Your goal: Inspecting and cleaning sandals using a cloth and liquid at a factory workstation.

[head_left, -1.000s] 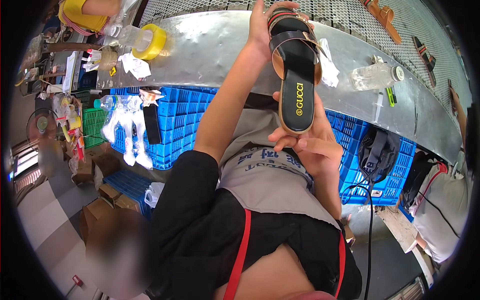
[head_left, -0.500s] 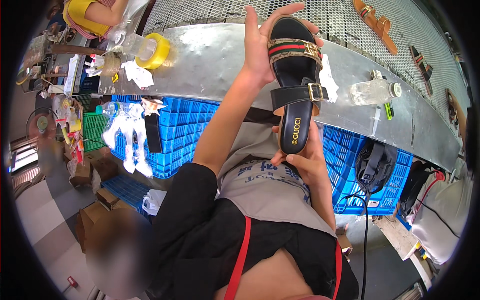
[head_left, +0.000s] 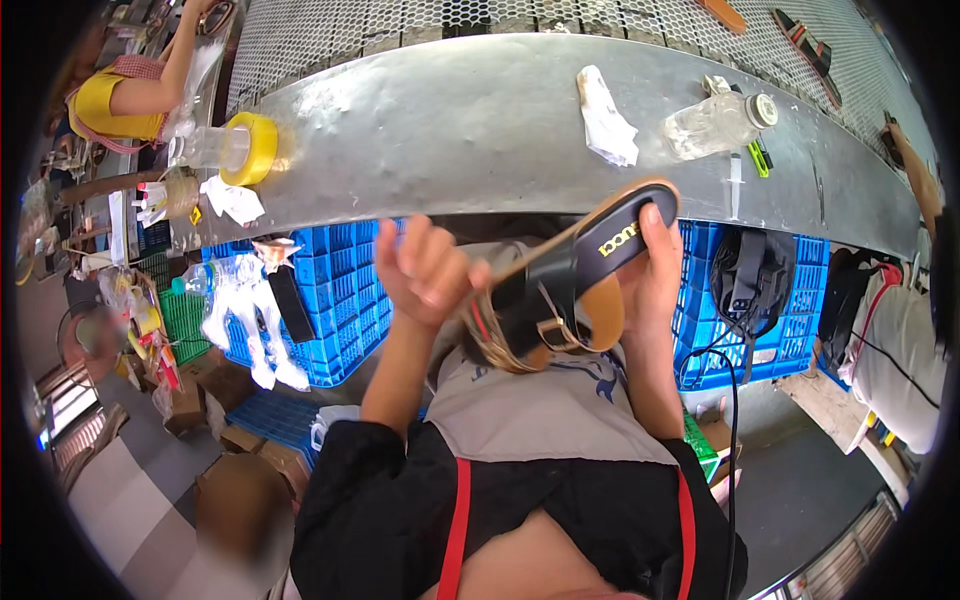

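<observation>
A black sandal [head_left: 592, 262] with a tan edge is tilted in front of my apron, its toe end low and to the left. One black strap carries a gold buckle, and a patterned strap with a red and green stripe crosses the toe end. My right hand [head_left: 655, 275] grips the heel end, thumb on the insole. Beside the toe end, my left hand [head_left: 428, 270] is raised with its fingers half bent and apart. It holds nothing that I can see, though it is slightly blurred; whether a fingertip touches the sandal is unclear.
On the metal bench [head_left: 400, 130] lie a clear bottle [head_left: 715, 125], crumpled white paper [head_left: 605, 118] and a yellow tape roll [head_left: 250, 148]. Blue crates [head_left: 345, 290] stand below. Beyond runs a mesh conveyor [head_left: 560, 15] carrying sandals [head_left: 805, 45]. Another person's arm [head_left: 150, 95] is at far left.
The sandal has come down toward my body and turned, heel now up and right. My left hand has left its toe end; my right hand keeps the heel. The view has shifted.
</observation>
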Demonstrator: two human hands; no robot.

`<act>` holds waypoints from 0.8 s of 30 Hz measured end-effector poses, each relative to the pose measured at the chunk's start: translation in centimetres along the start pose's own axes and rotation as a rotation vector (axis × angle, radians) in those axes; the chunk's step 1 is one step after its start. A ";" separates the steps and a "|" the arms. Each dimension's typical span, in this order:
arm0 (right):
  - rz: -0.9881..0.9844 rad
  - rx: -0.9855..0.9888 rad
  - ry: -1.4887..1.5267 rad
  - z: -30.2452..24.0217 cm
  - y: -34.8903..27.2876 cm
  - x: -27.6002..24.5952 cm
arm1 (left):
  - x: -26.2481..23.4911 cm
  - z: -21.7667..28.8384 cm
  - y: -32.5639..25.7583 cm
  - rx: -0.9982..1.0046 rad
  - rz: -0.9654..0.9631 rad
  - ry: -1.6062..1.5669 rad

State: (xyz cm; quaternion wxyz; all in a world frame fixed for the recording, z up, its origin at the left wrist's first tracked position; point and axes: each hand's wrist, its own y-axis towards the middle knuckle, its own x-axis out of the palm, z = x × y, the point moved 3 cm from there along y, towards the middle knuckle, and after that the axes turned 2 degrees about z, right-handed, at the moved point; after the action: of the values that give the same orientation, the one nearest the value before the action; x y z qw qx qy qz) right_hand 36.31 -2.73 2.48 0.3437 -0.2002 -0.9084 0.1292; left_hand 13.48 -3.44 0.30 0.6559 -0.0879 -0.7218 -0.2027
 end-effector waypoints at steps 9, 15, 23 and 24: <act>-0.509 0.311 -0.052 0.8 -2.6 4.4 | -1.2 -2.4 -0.6 0.039 0.042 -0.235; -0.567 0.288 -0.043 0.8 -5.2 4.8 | -0.8 -1.6 -1.2 0.071 0.079 -0.050; -0.578 0.181 -0.156 0.4 -5.6 5.1 | 0.3 -1.5 -0.1 0.110 0.073 0.155; -0.579 0.179 -0.157 0.5 -5.3 4.9 | 0.3 -1.2 0.1 0.179 0.139 0.352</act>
State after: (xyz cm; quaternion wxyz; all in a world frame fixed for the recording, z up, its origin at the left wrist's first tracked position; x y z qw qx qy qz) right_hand 31.13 -5.21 6.88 0.3113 0.1086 -0.9363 0.1206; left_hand 14.62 -3.88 0.68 0.7896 -0.0422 -0.6032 -0.1044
